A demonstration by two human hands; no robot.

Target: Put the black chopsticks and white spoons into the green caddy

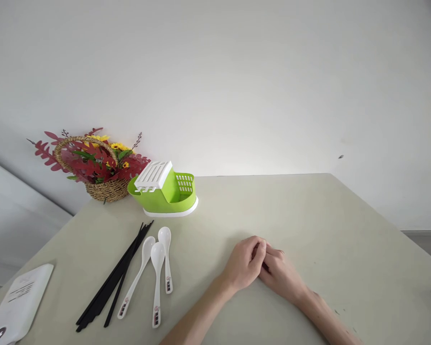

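Note:
My left hand (244,262) and my right hand (280,273) rest together on the table, fingers curled in and clasped against each other. Neither one holds an object; part of the fingers is hidden where they meet. Left of them lie three white spoons, one in front (157,268), one at the left (142,268) and a shorter-looking one at the right (167,258), with printed marks on their handles. Beside the spoons is a loose bundle of black chopsticks (109,287). Behind these stands a green utensil holder (161,199) with a white slotted top and white base.
A wicker basket (107,190) of red and yellow flowers stands at the back left, close to the holder. At the front left edge lies a white box-shaped device (19,299). The pale table (273,201) meets a white wall (258,86) at the back.

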